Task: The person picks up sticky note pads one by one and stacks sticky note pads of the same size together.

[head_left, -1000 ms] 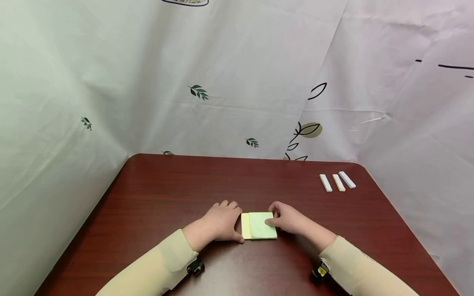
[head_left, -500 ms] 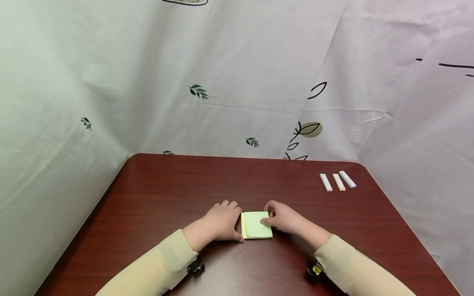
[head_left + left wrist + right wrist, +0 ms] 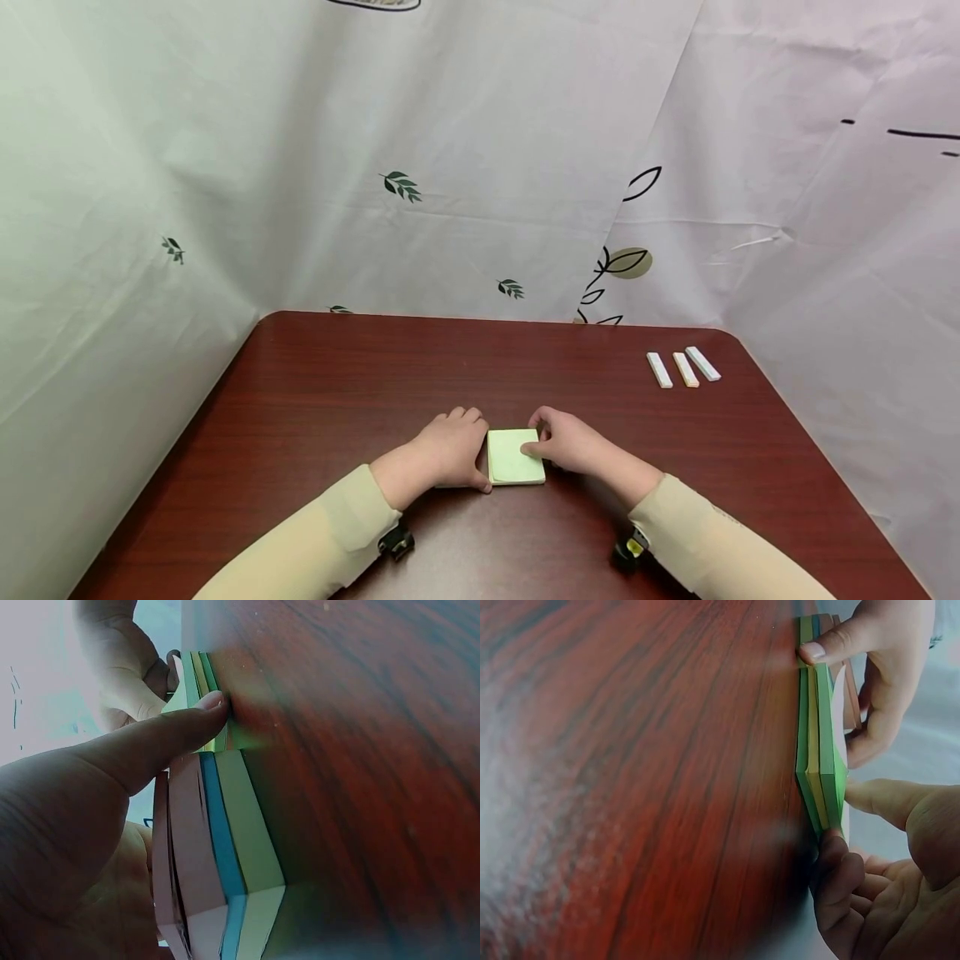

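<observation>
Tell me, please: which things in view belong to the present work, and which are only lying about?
Apparently in the job:
green-topped note stack, pinched in the right grip
pink-and-blue note stack, held in the left grip

Apparently just lying about:
three pale sticks, far right on the table

Soft glare pales the near tabletop point(image 3: 510, 546) in the bright head view; both wrist views look dimmer, hazier.
</observation>
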`<state>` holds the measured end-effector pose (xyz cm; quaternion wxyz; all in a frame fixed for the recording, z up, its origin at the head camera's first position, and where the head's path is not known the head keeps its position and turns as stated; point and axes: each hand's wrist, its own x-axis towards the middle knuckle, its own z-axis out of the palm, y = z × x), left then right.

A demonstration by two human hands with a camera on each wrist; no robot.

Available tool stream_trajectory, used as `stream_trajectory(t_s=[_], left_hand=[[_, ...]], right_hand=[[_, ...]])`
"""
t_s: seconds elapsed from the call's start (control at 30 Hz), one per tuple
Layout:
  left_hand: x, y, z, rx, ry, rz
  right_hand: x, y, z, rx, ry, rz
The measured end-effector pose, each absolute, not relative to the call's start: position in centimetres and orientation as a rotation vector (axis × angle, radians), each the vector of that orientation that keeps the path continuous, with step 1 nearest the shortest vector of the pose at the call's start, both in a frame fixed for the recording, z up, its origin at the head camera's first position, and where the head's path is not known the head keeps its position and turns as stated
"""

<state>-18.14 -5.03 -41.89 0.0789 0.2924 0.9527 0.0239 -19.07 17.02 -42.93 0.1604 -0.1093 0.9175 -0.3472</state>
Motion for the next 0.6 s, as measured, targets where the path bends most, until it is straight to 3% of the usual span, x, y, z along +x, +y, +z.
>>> stream_trajectory(t_s=[0.6], left_hand=[[-18.04, -5.05, -41.44, 0.831, 2.791, 0.218]], right_hand=[[-19.26, 17.12, -43.16, -0.307, 2.606, -1.004]])
